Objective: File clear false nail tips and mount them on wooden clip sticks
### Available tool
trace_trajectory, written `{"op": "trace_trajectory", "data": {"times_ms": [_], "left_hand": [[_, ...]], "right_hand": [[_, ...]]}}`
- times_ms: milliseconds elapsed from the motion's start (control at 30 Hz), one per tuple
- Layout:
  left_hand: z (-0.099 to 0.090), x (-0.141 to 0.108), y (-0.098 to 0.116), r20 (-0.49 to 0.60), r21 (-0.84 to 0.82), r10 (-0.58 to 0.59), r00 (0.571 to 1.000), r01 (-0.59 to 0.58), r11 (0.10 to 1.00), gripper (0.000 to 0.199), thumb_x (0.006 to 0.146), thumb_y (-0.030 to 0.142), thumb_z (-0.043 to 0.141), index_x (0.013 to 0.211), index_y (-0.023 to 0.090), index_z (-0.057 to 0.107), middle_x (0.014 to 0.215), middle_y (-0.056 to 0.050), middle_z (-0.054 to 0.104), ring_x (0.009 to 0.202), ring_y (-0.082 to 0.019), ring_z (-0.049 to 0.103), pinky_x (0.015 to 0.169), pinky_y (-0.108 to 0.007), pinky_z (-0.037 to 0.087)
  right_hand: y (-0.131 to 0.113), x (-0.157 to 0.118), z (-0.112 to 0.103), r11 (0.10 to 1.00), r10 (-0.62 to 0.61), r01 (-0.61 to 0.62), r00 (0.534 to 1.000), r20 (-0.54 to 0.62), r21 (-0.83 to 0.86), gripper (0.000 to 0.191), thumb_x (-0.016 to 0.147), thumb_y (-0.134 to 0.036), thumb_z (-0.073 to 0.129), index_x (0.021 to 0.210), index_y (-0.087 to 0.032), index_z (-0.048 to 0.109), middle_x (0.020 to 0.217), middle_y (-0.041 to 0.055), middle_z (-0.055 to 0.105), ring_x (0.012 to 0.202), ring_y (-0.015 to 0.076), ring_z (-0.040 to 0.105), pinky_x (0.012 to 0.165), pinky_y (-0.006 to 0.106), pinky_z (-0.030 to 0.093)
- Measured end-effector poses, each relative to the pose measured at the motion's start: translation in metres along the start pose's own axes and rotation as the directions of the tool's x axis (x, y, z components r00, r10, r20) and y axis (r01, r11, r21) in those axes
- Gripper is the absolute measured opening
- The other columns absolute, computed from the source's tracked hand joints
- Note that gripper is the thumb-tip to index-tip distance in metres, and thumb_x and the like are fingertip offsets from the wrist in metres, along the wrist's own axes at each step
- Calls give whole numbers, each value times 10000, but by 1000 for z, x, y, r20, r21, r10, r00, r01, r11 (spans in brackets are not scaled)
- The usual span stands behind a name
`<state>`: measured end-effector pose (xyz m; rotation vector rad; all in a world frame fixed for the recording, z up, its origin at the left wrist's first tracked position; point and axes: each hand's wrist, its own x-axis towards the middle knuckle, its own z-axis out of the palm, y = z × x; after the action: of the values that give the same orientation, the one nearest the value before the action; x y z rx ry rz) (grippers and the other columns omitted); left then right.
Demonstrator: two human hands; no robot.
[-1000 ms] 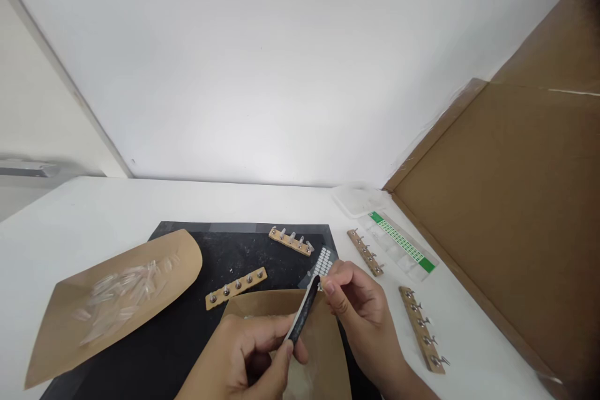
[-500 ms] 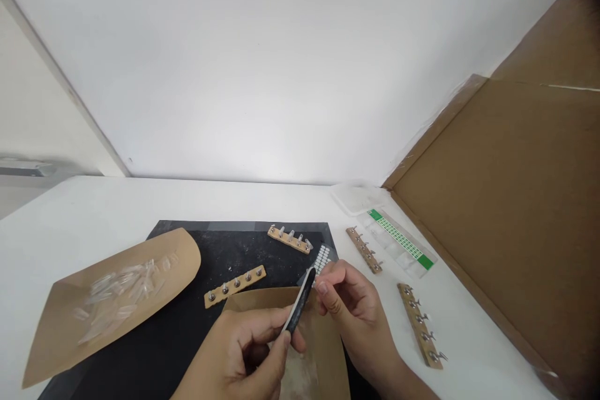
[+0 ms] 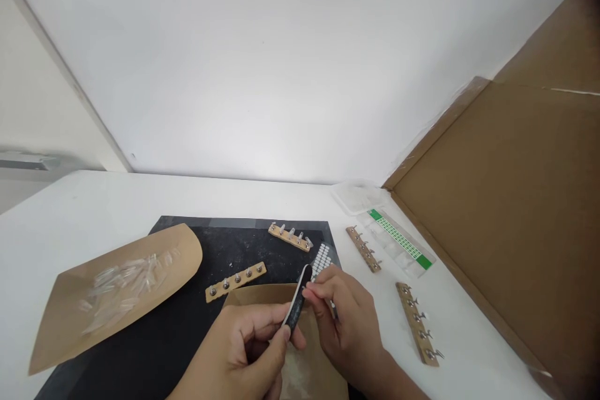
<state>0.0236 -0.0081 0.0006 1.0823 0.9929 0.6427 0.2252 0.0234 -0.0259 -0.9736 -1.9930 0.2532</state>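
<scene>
Left of the left hand, a brown tray [image 3: 60,325] is holding clear plastic pieces [image 3: 126,281]. The left hand [image 3: 248,347] is gripping a black-faced file [image 3: 297,301] between thumb and fingers, tilted over another brown tray [image 3: 304,381]. Right of the file, the right hand [image 3: 347,319] is pinching its fingertips together beside the file's black face; what they are holding is too small to tell. Beyond the right hand, two wooden strips with metal clips [image 3: 417,325] are lying on the desk [image 3: 469,350].

A brown cardboard panel [image 3: 506,200] stands at right, beside the white wall [image 3: 262,75] and white table [image 3: 225,194].

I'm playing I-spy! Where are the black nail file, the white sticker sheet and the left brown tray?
Black nail file [image 3: 297,305]: head view, middle of its black face.
White sticker sheet [image 3: 322,257]: head view, among its stickers.
Left brown tray [image 3: 190,245]: head view, bare right end.
</scene>
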Motion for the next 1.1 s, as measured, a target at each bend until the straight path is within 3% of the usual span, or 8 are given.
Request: {"op": "trace_trajectory", "data": {"times_ms": [167, 367, 567, 667, 733, 867, 1000, 1100], "left_hand": [[-2, 1, -1, 0, 15, 49, 999, -49, 999, 478, 995, 596, 631, 1061, 137, 747, 532, 57, 545, 388, -63, 469, 387, -131, 369], [-2, 1, -2, 9, 35, 107, 994, -108, 994, 451, 1018, 580, 606, 972, 151, 740, 500, 65, 491, 382, -66, 452, 374, -126, 330], [-4, 0, -1, 30, 76, 123, 992, -125, 989, 472, 1036, 559, 582, 1171, 145, 765, 582, 41, 544, 398, -64, 449, 374, -132, 335], [-3, 1, -3, 22, 98, 126, 992, -128, 987, 474, 1045, 559, 559, 1138, 140, 760, 587, 34, 551, 409, -70, 474, 380, -133, 343], [-2, 1, -5, 9, 124, 145, 989, -145, 982, 452, 1054, 546, 542, 1072, 145, 751, 576, 34, 554, 407, -73, 481, 383, -134, 353], [-4, 3, -5, -33, 256, 206, 978, -191, 948, 339, 1044, 465, 573, 1028, 163, 726, 610, 30, 586, 409, -72, 505, 400, -132, 386], [-7, 5, -4, -8, 453, 320, 947, -282, 846, 237, 1010, 324, 592, 1106, 181, 755, 631, 31, 620, 426, -76, 565, 429, -123, 410], [-8, 6, -4, 21, 562, 420, 907, -358, 746, 244, 975, 249, 599, 1131, 187, 776, 721, -2, 698, 478, -86, 617, 456, -127, 431]], "right_hand": [[-3, 1, -2, 991, -123, 126, 990, 61, -49, 156, 1025, -95, 611, 939, -219, 572, 812, 21, 656, 700, 172, 601, 658, 302, 424], [-4, 3, -2, 982, -106, 98, 994, -37, -160, 184, 1031, -83, 599, 919, -224, 561, 797, 27, 660, 683, 178, 590, 649, 313, 406], [-5, -3, -2, 987, -140, 148, 984, 110, -60, 190, 1022, -87, 609, 912, -229, 548, 802, 17, 652, 690, 176, 590, 660, 319, 404], [-3, -1, -2, 999, -25, 23, 999, 37, 43, 155, 1044, -115, 597, 958, -242, 578, 817, 6, 638, 706, 170, 598, 652, 302, 419], [-2, 1, -1, 969, 146, -133, 988, -47, 208, 168, 1087, -178, 557, 936, -250, 563, 807, -6, 596, 681, 157, 564, 624, 283, 423], [-4, 7, 0, 805, 471, -326, 859, -199, 496, 281, 1134, -371, 534, 881, -248, 526, 772, -22, 530, 661, 150, 493, 610, 260, 432], [-3, 7, 2, 657, 601, -435, 795, -80, 616, 371, 1097, -501, 595, 849, -236, 521, 718, -35, 511, 635, 140, 456, 597, 250, 416], [1, 3, 4, 575, 630, -469, 776, 2, 671, 394, 1088, -528, 603, 843, -239, 495, 714, -42, 502, 627, 134, 424, 576, 241, 386]]}}
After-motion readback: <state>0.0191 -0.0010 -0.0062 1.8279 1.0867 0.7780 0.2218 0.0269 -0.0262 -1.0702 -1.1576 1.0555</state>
